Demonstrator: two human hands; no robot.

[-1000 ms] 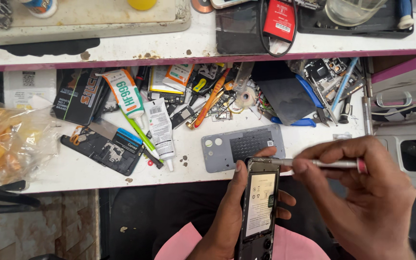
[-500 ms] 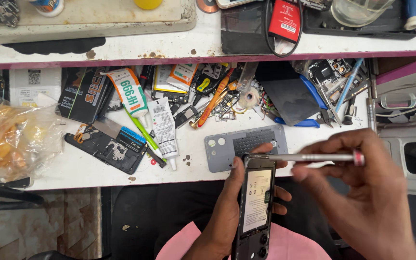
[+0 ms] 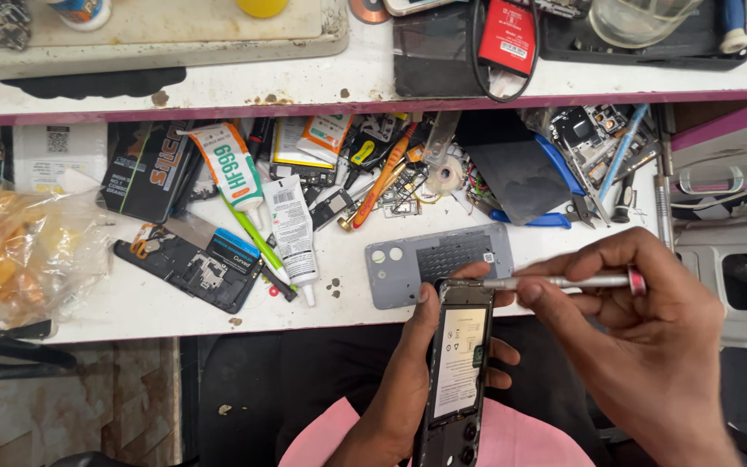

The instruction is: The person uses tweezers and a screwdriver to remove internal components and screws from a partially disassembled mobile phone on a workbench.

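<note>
Head view: an opened black smartphone with its back cover removed [image 3: 458, 372] is gripped upright in the left hand [image 3: 408, 380], the fingers being wrapped around both long edges below the front edge of the white tabletop [image 3: 131, 307]. A slim silver metal screwdriver with a red end cap [image 3: 564, 281] is pinched between thumb and fingers of the right hand [image 3: 641, 337], which is closed around the shaft; the tool is held nearly level, and its tip is placed at the top edge of the phone. Just behind the phone, a grey plastic back cover with two round holes [image 3: 438, 259] is laid flat on the tabletop. To its left, a white adhesive tube [image 3: 291, 229] and a second white tube with an orange band [image 3: 231, 169] are seen beside a green pen-like stick [image 3: 257, 242]. A black disassembled phone frame [image 3: 188, 264] is laid further left, near a clear plastic bag with yellow contents [image 3: 19, 246]. Blue-handled pliers [image 3: 555, 186] and an orange-handled tool [image 3: 382, 177] are scattered among small parts at the back. A pink garment [image 3: 330, 441] is visible under the phone.
</note>
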